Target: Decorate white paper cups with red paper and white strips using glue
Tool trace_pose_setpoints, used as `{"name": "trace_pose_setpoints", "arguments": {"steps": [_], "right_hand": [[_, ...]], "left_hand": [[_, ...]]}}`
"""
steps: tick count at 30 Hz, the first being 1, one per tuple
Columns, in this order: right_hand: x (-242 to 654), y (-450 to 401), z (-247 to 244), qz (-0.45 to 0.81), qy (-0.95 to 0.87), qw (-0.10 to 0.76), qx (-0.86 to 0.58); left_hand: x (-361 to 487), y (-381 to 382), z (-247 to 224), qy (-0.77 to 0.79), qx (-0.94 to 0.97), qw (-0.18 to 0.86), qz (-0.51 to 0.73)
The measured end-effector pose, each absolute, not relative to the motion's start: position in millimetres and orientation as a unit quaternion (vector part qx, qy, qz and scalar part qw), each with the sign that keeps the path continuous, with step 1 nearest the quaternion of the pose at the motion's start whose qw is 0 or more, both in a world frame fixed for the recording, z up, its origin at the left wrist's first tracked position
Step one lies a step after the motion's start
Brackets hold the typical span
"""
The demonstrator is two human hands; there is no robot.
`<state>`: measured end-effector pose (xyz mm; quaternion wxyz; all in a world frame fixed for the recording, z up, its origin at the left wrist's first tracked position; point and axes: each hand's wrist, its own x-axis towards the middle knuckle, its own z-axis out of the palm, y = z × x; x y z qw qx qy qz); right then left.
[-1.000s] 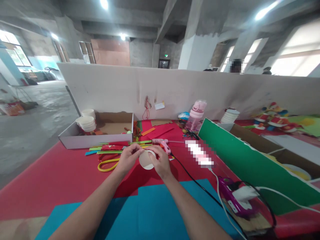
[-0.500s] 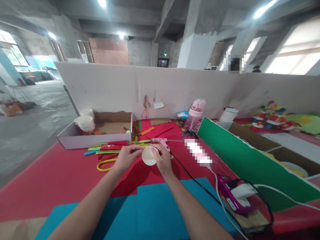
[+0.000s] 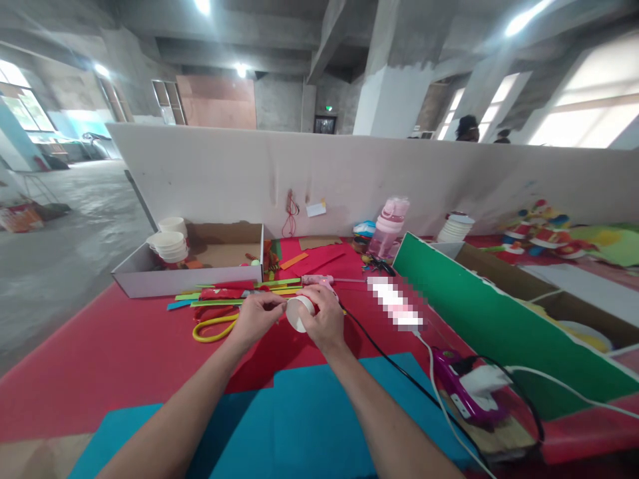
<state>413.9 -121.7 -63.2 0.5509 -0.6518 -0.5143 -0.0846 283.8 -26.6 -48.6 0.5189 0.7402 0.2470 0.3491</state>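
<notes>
R hand is gripping a paper cup above the red table; L hand is pressing thumb to finger beside cup edge, contents unclear. Step: prob. working the edge; next move prob. calling for steady R grip. L box is holding stacked cups; green box, yellow stuff.

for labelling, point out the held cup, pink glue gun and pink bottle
Held cup (image 3: 295, 315), head view: its pale round end.
Pink glue gun (image 3: 317, 279), head view: its upper body.
Pink bottle (image 3: 383, 241), head view: its lower body.
</notes>
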Motion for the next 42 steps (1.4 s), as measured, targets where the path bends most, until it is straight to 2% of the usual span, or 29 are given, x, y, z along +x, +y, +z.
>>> {"name": "trace_pose_setpoints", "arguments": {"steps": [6,14,19,24,32,39,42], "right_hand": [[413,-124,-63,-0.114,-0.515,0.559,-0.640],[414,-122,-65,-0.102,-0.502,0.577,-0.636],[416,-121,-66,-0.083,-0.496,0.592,-0.630],[413,-121,-65,-0.073,-0.501,0.602,-0.617],[416,-114,-68,-0.015,-0.449,0.667,-0.595],[422,-107,-75,0.144,-0.315,0.741,-0.576],[425,-105,-78,0.162,-0.292,0.758,-0.560]], "left_hand": [[292,-32,-57,0.281,0.588,0.672,0.351],[293,-28,-60,0.275,0.429,0.809,0.294],[287,-27,-53,0.263,0.514,0.765,0.284],[288,-29,-56,0.236,0.603,0.677,0.350],[296,-31,-67,0.221,0.437,0.804,0.338],[283,-31,-51,0.128,0.579,0.769,0.238],[280,-30,-50,0.112,0.607,0.752,0.231]]}}
